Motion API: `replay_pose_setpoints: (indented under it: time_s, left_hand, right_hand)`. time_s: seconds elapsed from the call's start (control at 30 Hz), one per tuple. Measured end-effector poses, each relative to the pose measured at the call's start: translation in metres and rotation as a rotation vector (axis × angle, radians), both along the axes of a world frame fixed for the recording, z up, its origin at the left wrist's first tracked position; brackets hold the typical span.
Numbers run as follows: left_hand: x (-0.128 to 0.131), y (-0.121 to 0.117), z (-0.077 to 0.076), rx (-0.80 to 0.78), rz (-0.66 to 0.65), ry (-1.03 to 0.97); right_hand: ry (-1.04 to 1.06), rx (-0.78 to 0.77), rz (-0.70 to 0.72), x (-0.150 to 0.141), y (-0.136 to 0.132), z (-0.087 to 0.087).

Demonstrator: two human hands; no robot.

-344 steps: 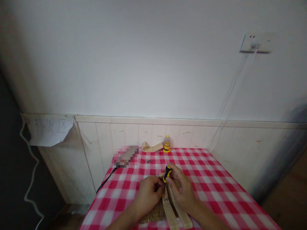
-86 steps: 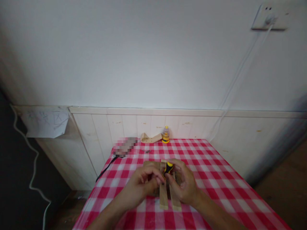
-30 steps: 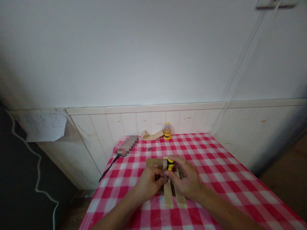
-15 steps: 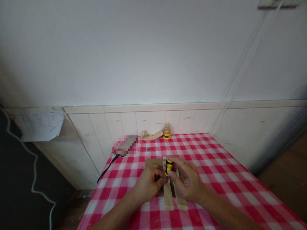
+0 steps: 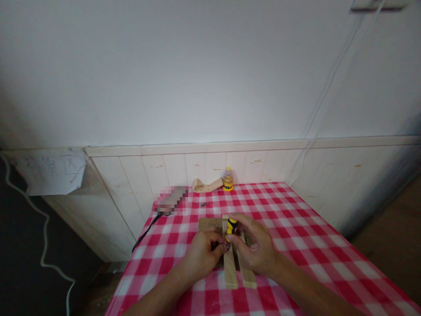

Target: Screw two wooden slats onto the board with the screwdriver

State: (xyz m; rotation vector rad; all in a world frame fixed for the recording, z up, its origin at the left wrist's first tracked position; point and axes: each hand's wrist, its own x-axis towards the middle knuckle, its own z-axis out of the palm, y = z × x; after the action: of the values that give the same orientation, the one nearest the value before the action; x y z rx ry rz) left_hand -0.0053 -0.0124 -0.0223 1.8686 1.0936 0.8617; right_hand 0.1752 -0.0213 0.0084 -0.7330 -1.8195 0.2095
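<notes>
Head view: your right hand [image 5: 259, 248] grips the yellow-and-black screwdriver [image 5: 232, 225] over the left wooden strip [image 5: 230, 273], and your left hand [image 5: 201, 254] is pinched narrow on a small metal piece [image 5: 228, 247] by its tip. Fingers hide how far in that sits. The right wooden strip [image 5: 246, 271] lies alongside, across the brown board [image 5: 209, 223]; loose metal bits [image 5: 205, 204] and a curved wooden piece [image 5: 208, 187] sit farther back on the table [image 5: 296, 245].

It looks like a plain room, perhaps in a home: a red-and-white checked tablecloth [image 5: 279, 245] covers the table against pale wood panelling [image 5: 174, 169], with a bare painted wall [image 5: 210, 79] above and a loose white cable [image 5: 44, 237] hanging at the left.
</notes>
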Motion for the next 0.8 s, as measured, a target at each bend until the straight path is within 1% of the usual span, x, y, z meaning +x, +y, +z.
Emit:
replay_pose_setpoints:
  time_s: [0.17,0.33,0.43,0.63,0.8]
  left_hand:
    - [-0.0006,0.0009,-0.0014,-0.001,0.000,-0.006]
    - [0.0000,0.0012,-0.0030,0.011,0.003,-0.012]
    - [0.0003,0.0010,-0.0037,0.009,-0.003,-0.024]
    - [-0.0003,0.0013,-0.0061,0.024,-0.005,-0.030]
    - [0.0003,-0.0007,-0.0022,0.038,0.003,0.009]
  right_hand:
    - [-0.005,-0.010,-0.030,0.0033,0.0010,-0.0022]
    - [0.003,-0.074,0.060,0.0055,0.0002,-0.0041]
    - [0.018,-0.107,0.079,0.0045,-0.0005,-0.0054]
    - [0.015,-0.058,0.007,0.0025,-0.0010,-0.0026]
    - [0.034,-0.031,-0.017,0.0012,0.0009,-0.0016]
